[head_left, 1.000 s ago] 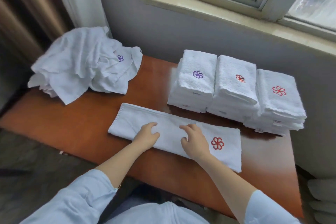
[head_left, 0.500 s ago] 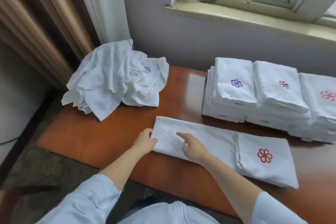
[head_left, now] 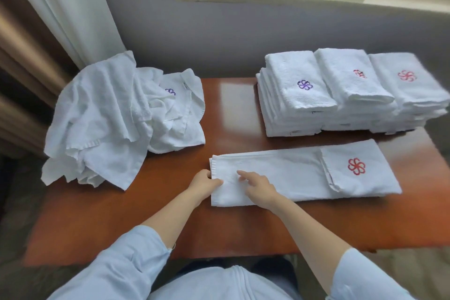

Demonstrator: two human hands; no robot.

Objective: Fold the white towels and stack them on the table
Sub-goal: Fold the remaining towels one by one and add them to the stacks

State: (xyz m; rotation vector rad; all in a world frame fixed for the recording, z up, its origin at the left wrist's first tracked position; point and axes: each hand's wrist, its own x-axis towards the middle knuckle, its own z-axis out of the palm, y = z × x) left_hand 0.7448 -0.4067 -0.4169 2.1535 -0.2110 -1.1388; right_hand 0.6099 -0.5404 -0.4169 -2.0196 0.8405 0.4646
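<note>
on brown table [head_left: 233, 109] below window, long soft towel [head_left: 292, 173], light and floppy, best lifted by both left-end corners; left hand [head_left: 203, 184] pinched on towel's left edge, right hand [head_left: 259, 187] open, fingertips pressing nearby.

Towels cover a wooden table [head_left: 226, 105] beneath our window.
We see a rumpled heap of towels [head_left: 117, 124] at its left, three folded stacks [head_left: 345, 97] at the rear right, and one long folded towel [head_left: 304, 173] lying flat in front.
</note>
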